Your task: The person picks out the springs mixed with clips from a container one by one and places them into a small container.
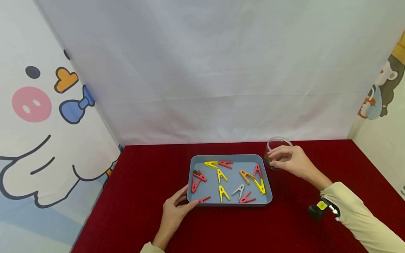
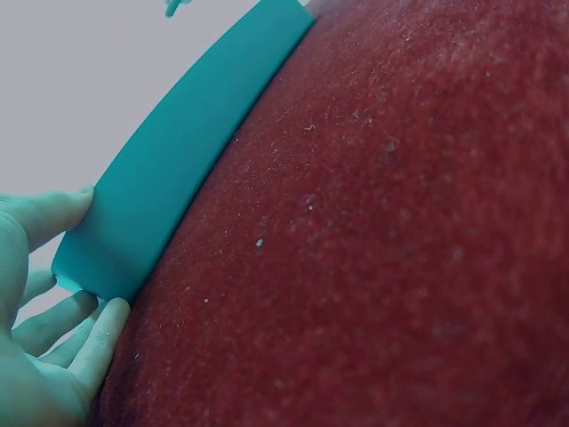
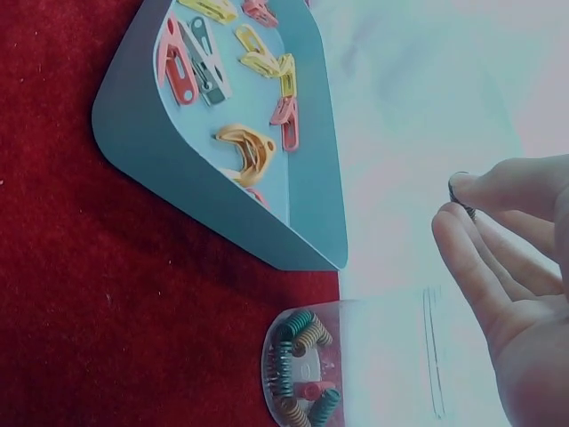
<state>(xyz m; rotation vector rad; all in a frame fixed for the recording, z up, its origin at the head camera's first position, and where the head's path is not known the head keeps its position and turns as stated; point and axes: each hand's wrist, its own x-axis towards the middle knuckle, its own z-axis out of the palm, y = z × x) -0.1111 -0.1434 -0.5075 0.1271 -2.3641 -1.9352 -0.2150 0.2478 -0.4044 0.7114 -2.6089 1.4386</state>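
Note:
A blue-grey tray point(image 1: 232, 203) holds several red, yellow, orange and grey plastic clothespins point(image 1: 222, 193). My left hand point(image 1: 174, 212) holds the tray's near left corner, thumb at the rim and fingers along the outside wall. Between thumb and fingertip, my right hand point(image 1: 291, 161) pinches a small dark coil spring point(image 3: 460, 191), mostly covered by the fingers. That hand overlaps a clear jar point(image 1: 278, 140) just right of the tray. Green and brown springs point(image 3: 284, 366) lie at the jar's bottom, along with a small red piece point(image 3: 313, 390).
Dark red cloth point(image 1: 142, 175) covers the table. A pale curtain point(image 1: 221, 70) hangs behind its far edge, and printed panels point(image 1: 41, 147) stand at both sides. Inside the tray, a dark brown piece point(image 1: 196, 172) lies against a red clothespin on the left.

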